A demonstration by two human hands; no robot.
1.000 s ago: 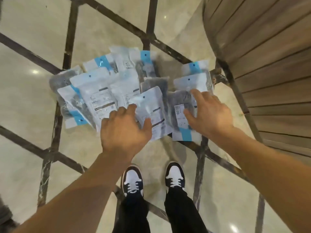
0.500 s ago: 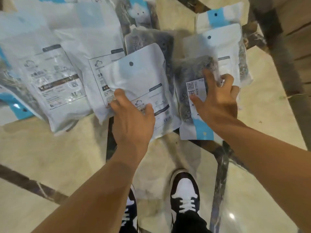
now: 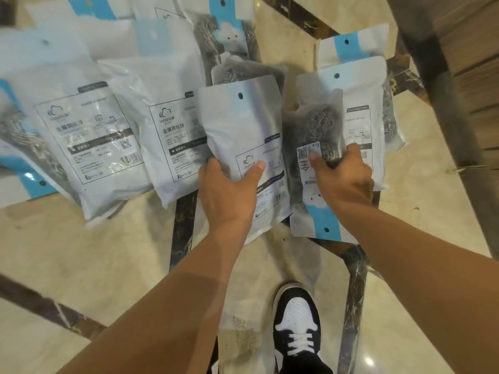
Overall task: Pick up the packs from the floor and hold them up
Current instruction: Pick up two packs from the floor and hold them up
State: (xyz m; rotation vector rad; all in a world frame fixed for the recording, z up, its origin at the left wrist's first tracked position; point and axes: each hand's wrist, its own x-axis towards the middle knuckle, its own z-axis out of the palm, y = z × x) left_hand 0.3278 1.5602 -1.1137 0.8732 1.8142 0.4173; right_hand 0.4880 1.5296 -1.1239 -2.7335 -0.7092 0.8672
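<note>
Both hands closed in since half second ago: thumbs now clamp where fingers only touched.

Head view: left hand (image 3: 229,193) grips white pack (image 3: 243,147), thumb on top, fingers under left edge. Right hand (image 3: 345,179) grips dark pack (image 3: 313,147), thumb on label, fingers curled over right edge. Both packs on floor (image 3: 421,206) just ahead of hands, long axes running away from person, side by side; lift is straight up.

Hidden: fingertips beneath packs; underlying packs (image 3: 89,130) overlap; far packs cut off at top; whether gripped packs have left floor unclear.

floor (image 3: 421,217): glossy beige marble w/ dark inlay strips (image 3: 183,225) | wood-slat furniture (image 3: 475,63) top right
</note>
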